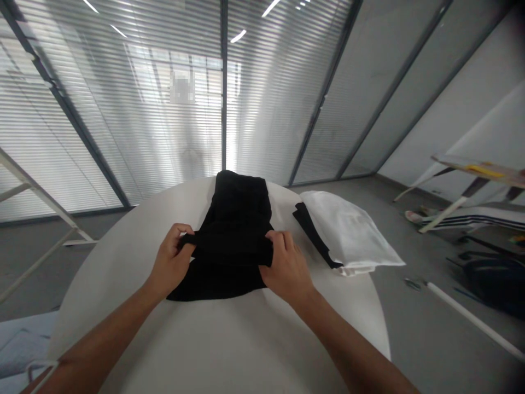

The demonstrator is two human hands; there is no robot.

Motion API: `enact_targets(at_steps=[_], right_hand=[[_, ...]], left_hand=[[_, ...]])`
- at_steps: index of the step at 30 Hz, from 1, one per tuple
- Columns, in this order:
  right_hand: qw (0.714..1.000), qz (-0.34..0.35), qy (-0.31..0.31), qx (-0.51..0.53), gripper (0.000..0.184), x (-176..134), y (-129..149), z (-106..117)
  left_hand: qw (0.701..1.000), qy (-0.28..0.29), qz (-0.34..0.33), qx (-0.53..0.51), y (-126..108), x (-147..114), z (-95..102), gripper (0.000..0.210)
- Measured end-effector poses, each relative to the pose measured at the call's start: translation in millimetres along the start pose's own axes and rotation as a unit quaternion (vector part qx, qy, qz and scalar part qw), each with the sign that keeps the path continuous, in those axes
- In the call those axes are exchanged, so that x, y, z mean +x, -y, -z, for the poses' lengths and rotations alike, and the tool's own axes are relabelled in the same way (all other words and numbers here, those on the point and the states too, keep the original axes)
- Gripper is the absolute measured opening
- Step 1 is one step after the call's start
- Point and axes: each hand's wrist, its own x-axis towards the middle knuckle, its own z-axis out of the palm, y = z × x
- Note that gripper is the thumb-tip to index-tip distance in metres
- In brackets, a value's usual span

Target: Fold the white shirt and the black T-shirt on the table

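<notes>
A black garment lies folded lengthwise on a round white table, its wider end toward me. My left hand pinches the left end of a folded band of its cloth between thumb and fingers. On the other side, my right hand grips the right end of that same band. The band is stretched between both hands, slightly above the lower layer. What kind of garment it is, I cannot tell. To the right lies a white, bag-like fabric piece, partly covering another black cloth.
Glass panels with blinds stand behind the table. At left is a white metal frame, with pale fabric below it. On the right are a wooden-topped table, a white pole and a dark bag.
</notes>
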Motion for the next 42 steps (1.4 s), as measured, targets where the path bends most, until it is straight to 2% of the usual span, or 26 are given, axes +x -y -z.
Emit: enact_targets(at_steps=[5,6,9,11,13,16,19,24,27,29,31,32,34,37,39,42], right_hand=[[0.988,0.093,0.08,0.099,0.011,2,3,14],[0.986,0.097,0.088,0.103,0.009,3,2,15],[0.986,0.116,0.097,0.063,0.023,2,0,11],[0.98,0.154,0.118,0.035,0.024,-1,2,3],[0.969,0.201,0.139,0.022,0.023,-6,6,-6],[0.961,0.237,0.14,-0.014,0.037,-13,18,-16],[0.975,0.176,0.11,-0.081,0.041,-12,24,-18],[0.989,0.047,-0.014,-0.137,0.037,-5,14,-15],[0.987,0.031,-0.069,-0.142,0.047,-4,7,-24],[0.985,0.042,-0.09,-0.144,0.043,-4,4,-32],[0.984,0.045,-0.099,-0.14,0.033,-3,2,-38],[0.985,0.046,-0.097,-0.131,0.031,-2,0,-38],[0.991,0.052,-0.083,-0.094,0.034,-2,-2,-34],[0.997,0.052,-0.062,-0.015,0.041,-3,-2,-19],[0.997,0.062,-0.034,0.02,0.038,-4,1,-8],[0.992,0.118,0.045,0.028,0.031,-6,8,0]], left_hand=[[1.0,-0.013,0.011,-0.014,-1,0,0.4,0.005],[1.0,-0.016,0.014,-0.016,-2,0,0.4,0.005],[0.999,-0.019,0.036,-0.022,-4,-2,-0.9,0.005],[0.998,-0.01,0.048,-0.027,-5,-4,-3.1,0.006],[0.998,0.008,0.052,-0.036,-6,-6,-5.7,0.007],[0.996,0.044,0.048,-0.053,-7,-11,-8.5,0.011],[0.994,0.065,0.041,-0.076,-6,-14,-8.0,0.015],[0.984,0.068,0.046,-0.16,-5,-12,-4.1,0.015],[0.955,0.128,0.059,-0.26,-7,-14,-5.6,0.021],[0.934,0.176,0.069,-0.305,-9,-17,-7.7,0.025],[0.925,0.197,0.073,-0.316,-10,-19,-8.9,0.026],[0.928,0.192,0.074,-0.309,-10,-19,-8.9,0.025],[0.952,0.141,0.075,-0.262,-8,-14,-7.6,0.022],[0.989,0.006,0.059,-0.138,0,-1,-3.1,0.015],[0.994,-0.06,0.046,-0.082,7,9,0.8,0.01],[0.993,-0.087,0.044,-0.068,15,17,4.8,0.006]])
